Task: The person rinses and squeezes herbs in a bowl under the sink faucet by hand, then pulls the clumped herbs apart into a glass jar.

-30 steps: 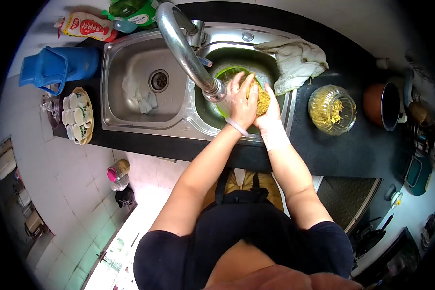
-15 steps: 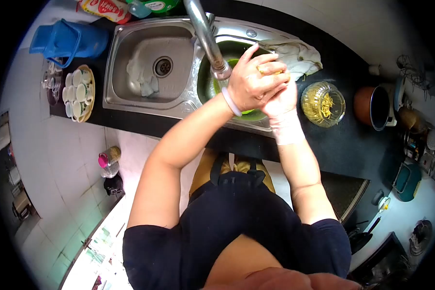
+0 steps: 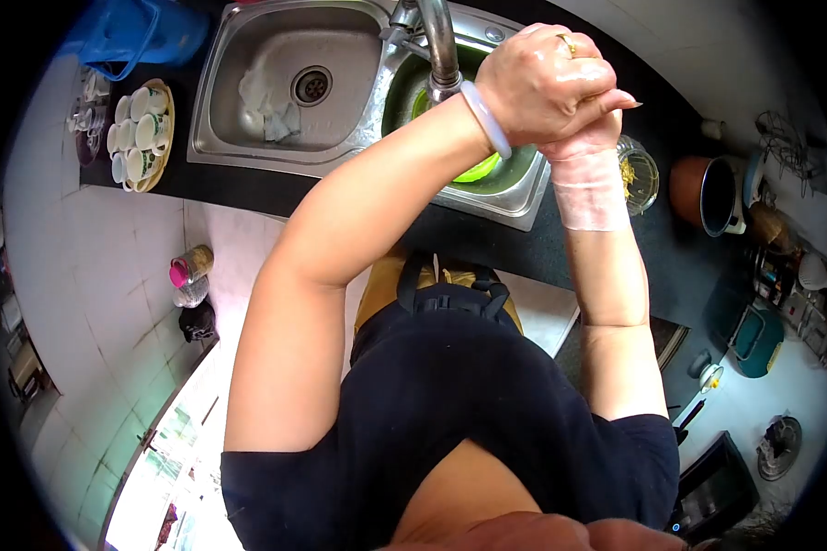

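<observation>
My left hand (image 3: 549,84), with a gold ring and a pale bangle at the wrist, is closed over my right hand (image 3: 590,136). The two are clasped tightly above the right edge of the sink, wet and shiny. Whatever lies between the palms is hidden. A wide pale wrap (image 3: 590,191) covers my right wrist. Just right of that wrist stands a ribbed clear bowl (image 3: 645,176) with yellow shreds (image 3: 626,174), partly covered by my arm. Below my left wrist, a bright green basin (image 3: 478,171) shows in the right sink bowl.
The metal faucet (image 3: 439,50) hangs over the sink beside my left hand. A white cloth (image 3: 265,106) lies in the left sink bowl (image 3: 354,55). Cups on a tray (image 3: 167,138) and a blue jug (image 3: 161,37) stand left; a brown pot (image 3: 689,191) stands right.
Both hands have moved up and right, and my left fingers, spread before, are now clenched over the right hand. The view has shifted slightly; the bowl is more covered.
</observation>
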Motion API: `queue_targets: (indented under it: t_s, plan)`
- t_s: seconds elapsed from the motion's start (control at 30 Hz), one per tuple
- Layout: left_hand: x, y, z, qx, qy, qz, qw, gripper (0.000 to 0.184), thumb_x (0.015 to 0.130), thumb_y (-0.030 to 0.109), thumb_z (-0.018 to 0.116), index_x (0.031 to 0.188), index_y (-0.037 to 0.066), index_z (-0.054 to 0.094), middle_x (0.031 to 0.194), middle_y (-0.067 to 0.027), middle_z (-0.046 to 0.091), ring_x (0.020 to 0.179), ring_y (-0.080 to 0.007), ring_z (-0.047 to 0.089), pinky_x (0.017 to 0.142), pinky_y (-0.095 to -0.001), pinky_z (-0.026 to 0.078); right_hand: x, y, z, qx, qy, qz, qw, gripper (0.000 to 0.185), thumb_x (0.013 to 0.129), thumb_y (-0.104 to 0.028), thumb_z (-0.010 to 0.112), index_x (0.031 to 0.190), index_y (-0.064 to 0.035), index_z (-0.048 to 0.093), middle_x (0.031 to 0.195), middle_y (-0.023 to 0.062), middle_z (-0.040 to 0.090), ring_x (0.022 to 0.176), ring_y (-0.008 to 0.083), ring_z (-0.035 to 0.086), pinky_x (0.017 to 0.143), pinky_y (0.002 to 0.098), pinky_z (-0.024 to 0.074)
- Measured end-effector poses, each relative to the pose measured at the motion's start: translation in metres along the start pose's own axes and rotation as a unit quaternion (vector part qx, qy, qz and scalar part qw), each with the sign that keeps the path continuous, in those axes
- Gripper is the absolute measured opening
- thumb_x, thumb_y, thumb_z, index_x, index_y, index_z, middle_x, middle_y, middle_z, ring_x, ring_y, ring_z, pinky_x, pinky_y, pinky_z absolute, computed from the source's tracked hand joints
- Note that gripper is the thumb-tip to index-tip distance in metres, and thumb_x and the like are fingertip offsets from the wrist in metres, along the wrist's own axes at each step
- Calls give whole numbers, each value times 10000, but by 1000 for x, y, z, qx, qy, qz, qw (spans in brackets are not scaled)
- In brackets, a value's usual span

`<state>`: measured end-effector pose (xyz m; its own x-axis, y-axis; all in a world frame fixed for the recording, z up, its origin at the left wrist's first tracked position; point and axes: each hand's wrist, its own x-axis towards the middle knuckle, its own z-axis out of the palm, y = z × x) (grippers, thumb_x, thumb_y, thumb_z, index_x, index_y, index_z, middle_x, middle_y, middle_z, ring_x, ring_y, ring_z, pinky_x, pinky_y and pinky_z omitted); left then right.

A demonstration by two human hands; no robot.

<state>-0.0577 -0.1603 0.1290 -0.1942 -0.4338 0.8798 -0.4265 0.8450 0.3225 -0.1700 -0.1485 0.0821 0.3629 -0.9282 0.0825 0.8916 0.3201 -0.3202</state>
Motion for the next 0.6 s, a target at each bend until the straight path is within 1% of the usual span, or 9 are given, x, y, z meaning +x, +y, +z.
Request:
queue_targets:
  t_s: [0.23,0.33,0.37,0.4,0.47,0.5,0.53,0.57,0.6]
  plan:
    - [-5,1,6,51,-16,-43,998,241,790,317,625,633,134,624,654,-54,618,645,-208,620,642,-320,490,-3,5,4,24,67,25,997,413,908,-382,388,1116,-53,527,1081,101,587,987,247,574,863,397,473]
    - [-7,-1,3,34,-102,-62,992,229,796,290,607,635,127,618,638,-66,605,639,-226,620,635,-336,494,-7,8,4,36,97,32,994,420,905,-403,388,1117,-67,524,1083,88,586,985,244,572,857,399,474]
    - [-6,0,1,-30,-193,-137,971,175,791,300,610,841,135,581,836,-115,578,837,-281,547,741,-448,420,-8,9,2,41,112,34,992,422,904,-410,388,1117,-72,523,1083,84,585,985,244,572,855,400,474]
    - [-4,2,-3,-93,-281,-209,932,317,787,310,613,1047,143,543,1035,-164,551,1035,-336,475,846,-560,345,-11,10,3,44,134,38,989,424,902,-416,388,1117,-77,522,1084,80,585,984,243,571,852,401,475]
    - [-10,1,-1,-102,-274,-223,930,319,792,289,612,1056,127,535,1037,-176,541,1029,-353,465,832,-565,339,-11,12,-3,24,184,49,981,418,900,-424,390,1105,-85,525,1079,70,586,981,236,571,848,397,475]
    - [-22,-3,7,-49,-181,-165,968,171,802,257,607,858,102,564,841,-139,559,826,-314,527,713,-457,407,-12,18,-8,16,202,50,978,417,900,-426,390,1099,-85,526,1080,69,585,982,234,570,847,395,475]
    - [-33,-5,14,4,-85,-103,991,212,811,226,603,660,78,593,644,-102,576,623,-276,590,594,-349,474,-12,22,-10,9,220,50,974,416,900,-428,391,1093,-85,527,1081,68,585,983,232,569,847,393,475]
    - [-45,-7,19,3,-91,-134,987,219,816,228,593,664,71,596,651,-106,578,622,-285,587,589,-356,474,-9,26,-10,-27,319,55,946,450,905,-470,369,1074,-86,531,1071,74,586,971,229,572,855,399,472]
    - [-49,-7,20,4,-96,-164,982,226,821,231,584,669,65,598,657,-109,579,620,-295,585,584,-362,474,-10,25,-13,-19,314,65,947,484,904,-492,356,1103,-83,521,1097,84,577,997,238,562,875,410,459]
